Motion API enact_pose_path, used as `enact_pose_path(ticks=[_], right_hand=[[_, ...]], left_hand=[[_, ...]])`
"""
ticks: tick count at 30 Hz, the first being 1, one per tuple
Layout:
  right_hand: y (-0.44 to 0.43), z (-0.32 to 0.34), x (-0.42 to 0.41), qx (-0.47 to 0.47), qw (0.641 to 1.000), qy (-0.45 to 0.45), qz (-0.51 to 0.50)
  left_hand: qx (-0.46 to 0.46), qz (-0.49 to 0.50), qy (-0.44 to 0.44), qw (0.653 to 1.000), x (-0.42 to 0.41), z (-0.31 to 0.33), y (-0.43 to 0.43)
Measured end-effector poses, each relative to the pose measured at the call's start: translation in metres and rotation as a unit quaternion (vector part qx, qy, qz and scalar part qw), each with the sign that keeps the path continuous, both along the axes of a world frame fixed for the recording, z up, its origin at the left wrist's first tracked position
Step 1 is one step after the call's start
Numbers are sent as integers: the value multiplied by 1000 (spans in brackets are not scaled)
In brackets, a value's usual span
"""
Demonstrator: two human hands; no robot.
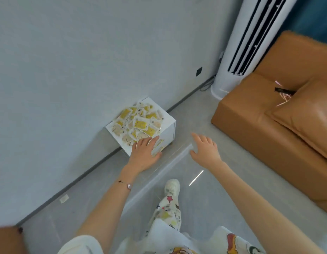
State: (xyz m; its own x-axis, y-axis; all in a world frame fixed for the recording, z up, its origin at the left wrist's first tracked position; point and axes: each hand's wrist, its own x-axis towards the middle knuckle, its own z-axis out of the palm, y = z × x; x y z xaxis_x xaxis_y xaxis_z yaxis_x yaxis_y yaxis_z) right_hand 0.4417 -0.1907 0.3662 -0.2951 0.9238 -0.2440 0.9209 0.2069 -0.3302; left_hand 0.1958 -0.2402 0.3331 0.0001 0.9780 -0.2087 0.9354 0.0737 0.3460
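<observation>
The white box stands on the floor against the wall, one corner pointing at the person, with open floor between it and the sofa. Packets are heaped on top, facing every way. The left hand lies flat on the near corner. The right hand hovers spread beside it, over a clear pane that is hard to make out.

A pale grey wall met a glossy grey floor along a dark baseboard, a white tower air conditioner stood in the corner beside a tan leather sofa bearing a matching cushion, and a blue curtain hung behind.
</observation>
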Motion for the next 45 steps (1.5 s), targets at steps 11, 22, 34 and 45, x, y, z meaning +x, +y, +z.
enact_pose_path(ticks=[11, 22, 34, 45], right_hand=[[194, -18, -80, -6, 996, -36, 86], [328, -92, -166, -125, 982, -52, 131], [382, -341, -235, -241, 954, -103, 149], [349, -417, -250, -185, 972, -92, 108]], left_hand=[[-9, 118, -65, 991, -66, -43, 159], [-35, 276, -117, 954, -134, -106, 225], [-115, 501, -156, 844, -149, -332, 222], [-85, 624, -135, 765, -120, -388, 213]])
